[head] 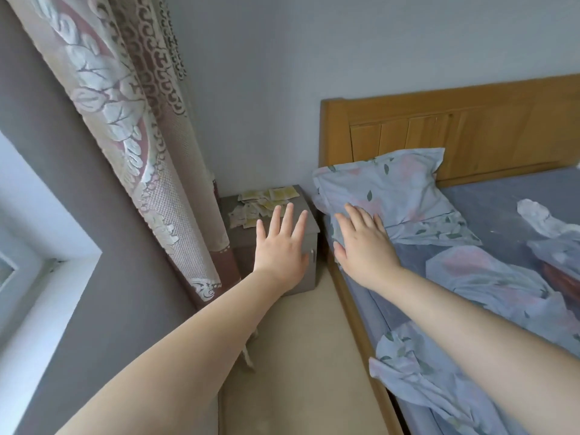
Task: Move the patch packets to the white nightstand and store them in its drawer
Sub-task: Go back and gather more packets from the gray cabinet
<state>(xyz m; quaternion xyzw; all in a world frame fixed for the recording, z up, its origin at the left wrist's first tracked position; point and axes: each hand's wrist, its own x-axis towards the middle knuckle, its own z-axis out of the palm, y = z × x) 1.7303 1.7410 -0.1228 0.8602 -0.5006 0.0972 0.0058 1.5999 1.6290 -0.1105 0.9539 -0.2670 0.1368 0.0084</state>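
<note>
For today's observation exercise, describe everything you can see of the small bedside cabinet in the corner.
The cabinet is a small grey-brown box, apparently laminated board, standing upright on the floor between the curtain and the bed. A small metal handle shows on its front, which looks closed. Yellowish packets lie scattered on top. The left hand partly covers it; contact is unclear.

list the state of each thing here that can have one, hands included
patch packets: loose scattered heap on top of the nightstand
nightstand: front shut, handle showing
left hand: open, fingers spread, empty, out toward the nightstand
right hand: open, flat, over the edge of the pillow
pillow: propped against the headboard
curtain: hanging bunched beside the nightstand
bed cover: rumpled
</note>
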